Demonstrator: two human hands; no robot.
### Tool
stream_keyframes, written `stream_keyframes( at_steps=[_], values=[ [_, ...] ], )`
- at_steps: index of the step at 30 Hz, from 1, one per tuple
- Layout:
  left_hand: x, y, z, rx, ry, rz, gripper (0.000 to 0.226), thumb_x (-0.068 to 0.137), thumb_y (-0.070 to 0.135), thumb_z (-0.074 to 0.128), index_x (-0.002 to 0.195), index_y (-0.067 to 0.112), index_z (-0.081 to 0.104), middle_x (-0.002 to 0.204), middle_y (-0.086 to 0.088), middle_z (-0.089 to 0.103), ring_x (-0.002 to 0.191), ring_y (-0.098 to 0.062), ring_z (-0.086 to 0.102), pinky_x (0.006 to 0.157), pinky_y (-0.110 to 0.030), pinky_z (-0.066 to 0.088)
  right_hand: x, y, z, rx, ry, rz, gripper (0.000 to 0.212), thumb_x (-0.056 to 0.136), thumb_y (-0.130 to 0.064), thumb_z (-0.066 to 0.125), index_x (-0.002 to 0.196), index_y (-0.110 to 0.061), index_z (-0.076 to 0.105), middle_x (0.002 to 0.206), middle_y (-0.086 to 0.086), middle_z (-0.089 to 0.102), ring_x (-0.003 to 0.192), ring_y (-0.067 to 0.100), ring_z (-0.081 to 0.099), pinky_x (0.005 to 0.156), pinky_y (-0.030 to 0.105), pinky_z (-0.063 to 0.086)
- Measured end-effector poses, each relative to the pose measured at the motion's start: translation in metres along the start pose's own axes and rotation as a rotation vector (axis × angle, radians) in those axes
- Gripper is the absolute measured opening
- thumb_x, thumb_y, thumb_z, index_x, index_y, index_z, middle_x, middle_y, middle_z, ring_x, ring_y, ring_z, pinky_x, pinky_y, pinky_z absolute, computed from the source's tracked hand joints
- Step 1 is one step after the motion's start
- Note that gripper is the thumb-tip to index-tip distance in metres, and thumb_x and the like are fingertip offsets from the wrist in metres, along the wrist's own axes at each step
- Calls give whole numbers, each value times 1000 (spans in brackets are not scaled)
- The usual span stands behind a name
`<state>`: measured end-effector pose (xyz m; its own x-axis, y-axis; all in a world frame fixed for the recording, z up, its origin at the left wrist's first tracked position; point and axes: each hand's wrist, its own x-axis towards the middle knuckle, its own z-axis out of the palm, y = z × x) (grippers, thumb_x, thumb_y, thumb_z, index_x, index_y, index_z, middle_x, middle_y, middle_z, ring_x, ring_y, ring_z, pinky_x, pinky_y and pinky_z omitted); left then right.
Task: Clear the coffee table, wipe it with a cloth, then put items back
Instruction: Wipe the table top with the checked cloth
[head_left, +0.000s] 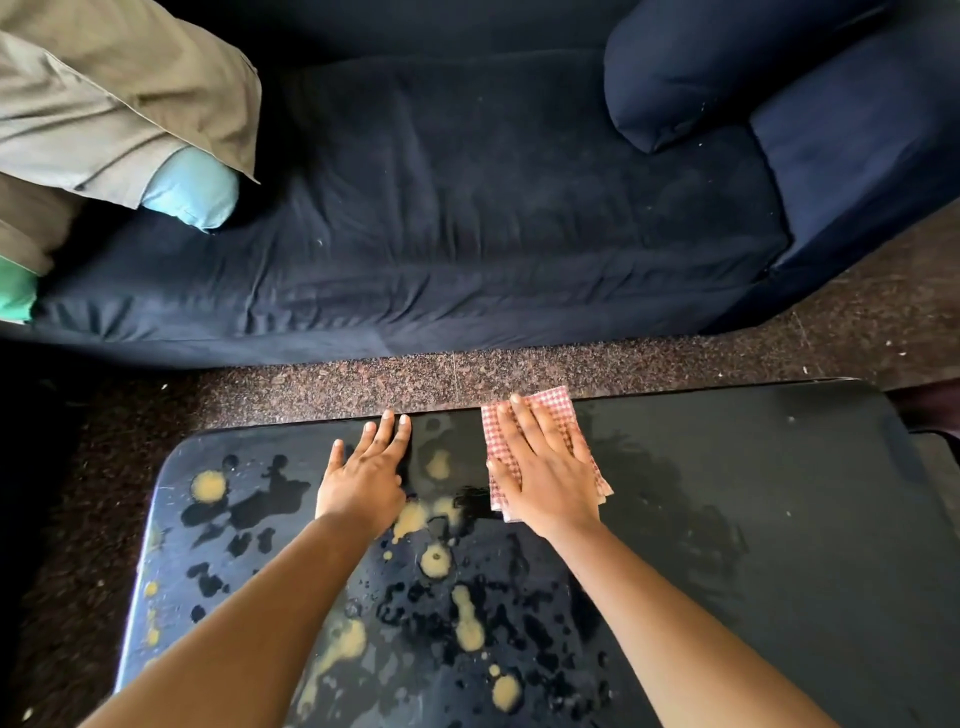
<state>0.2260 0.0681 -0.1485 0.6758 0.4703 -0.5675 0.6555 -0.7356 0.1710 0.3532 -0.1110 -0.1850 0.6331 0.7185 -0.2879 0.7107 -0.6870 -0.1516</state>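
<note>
— Where is the cloth?
— The cloth (555, 404) lies at the far edge of the surface (753, 493), one corner past the rim. The right hand (545, 467) presses it flat, fingers straight.
— And the left hand?
— The left hand (363, 478) rests flat just beside it, fingers straight, holding nothing. Tan blotches (209, 486) mark the left half; whether spills or worn finish, I cannot tell. A sofa (467, 208) stands beyond.
</note>
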Motion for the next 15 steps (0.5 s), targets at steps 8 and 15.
stream_keyframes(
  at_steps=[8,15],
  values=[
    [4,-4,-3,63,-53,10,77,97,18,44,151,30,-10,158,9,-17,147,-12,-9,117,-44,-4,19,-55,-1,16,-78,-135,66,94,-62,8,148,-32,-14,155,-7,-23,143,20,-22,112,59,-12],
    [7,-7,-8,122,-123,25,86,94,15,49,150,28,-15,158,6,-20,147,-15,-10,117,-45,-2,2,15,-4,-18,-54,-56,68,88,-64,5,148,-35,-11,156,-8,-19,145,19,-14,116,56,0]
  ],
)
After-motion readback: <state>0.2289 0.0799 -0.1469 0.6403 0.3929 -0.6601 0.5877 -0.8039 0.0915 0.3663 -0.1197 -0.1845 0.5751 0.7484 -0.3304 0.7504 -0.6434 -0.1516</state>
